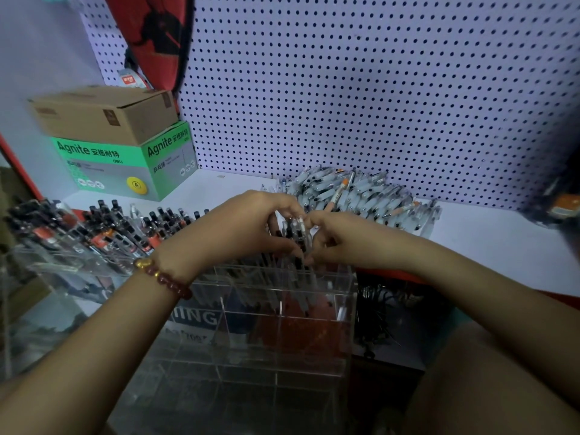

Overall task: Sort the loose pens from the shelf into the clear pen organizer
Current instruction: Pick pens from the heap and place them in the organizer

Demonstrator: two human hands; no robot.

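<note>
A pile of loose pens [361, 193] lies on the white shelf [502, 243] against the pegboard. The clear pen organizer [282, 312], divided into compartments, stands in front of me. My left hand [244, 224] and my right hand [339, 237] meet above its back compartment. Together they close around a bunch of clear pens [296, 229] that stands upright with its lower ends down in the organizer. An orange-tipped pen [337, 194] sticks up just behind my right hand; whether that hand holds it is unclear.
A second clear organizer [103, 233] full of black-capped pens stands at the left. A green Agnite box [125, 164] with a brown carton [106, 114] on top sits at the back left. A red bag [150, 39] hangs on the pegboard.
</note>
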